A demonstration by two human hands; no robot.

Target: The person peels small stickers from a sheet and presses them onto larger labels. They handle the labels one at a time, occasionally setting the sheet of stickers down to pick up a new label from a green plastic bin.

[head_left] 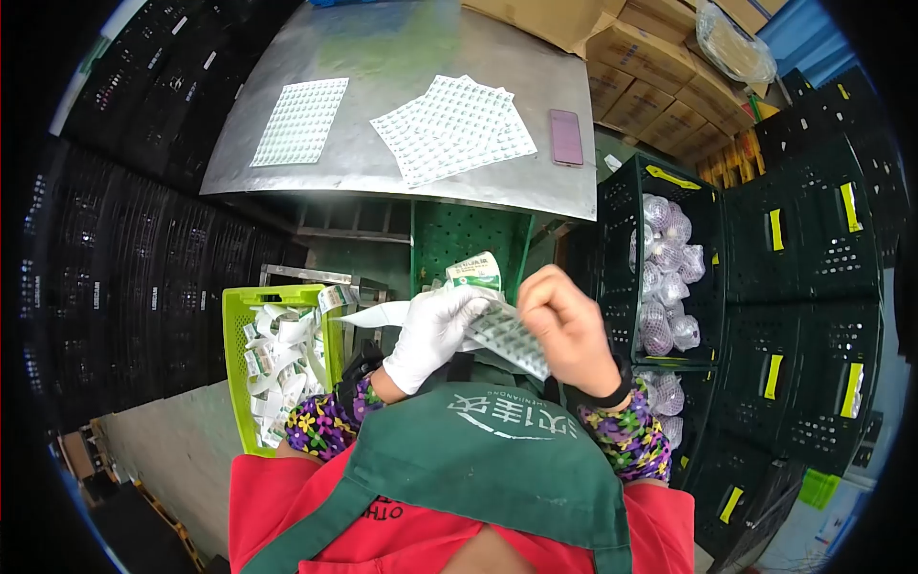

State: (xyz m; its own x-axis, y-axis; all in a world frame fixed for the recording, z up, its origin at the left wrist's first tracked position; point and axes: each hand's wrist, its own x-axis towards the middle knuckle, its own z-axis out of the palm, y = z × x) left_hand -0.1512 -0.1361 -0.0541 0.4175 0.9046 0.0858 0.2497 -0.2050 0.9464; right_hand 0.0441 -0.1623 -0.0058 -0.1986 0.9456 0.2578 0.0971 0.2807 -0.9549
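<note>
My left hand (435, 330), in a white glove, is closed on a strip of printed labels (475, 271) and on a sheet of small green-and-white stickers (509, 340). The strip's printed end curls up above the fingers, and a white length (378, 316) trails off to the left. My right hand (574, 335) is bare, with fingers pinched together just over the sheet's upper right edge. Whatever lies between those fingertips is too small or hidden to make out. Below both hands is my green apron (478, 430).
A lime crate (232, 349) full of crumpled label strips stands at left. Ahead, a metal table (354, 182) bears sticker sheets (454, 129) and a phone (566, 137). Dark crates (684, 172) with wrapped round purplish items are at right, cartons (660, 67) behind, black crates (105, 277) far left.
</note>
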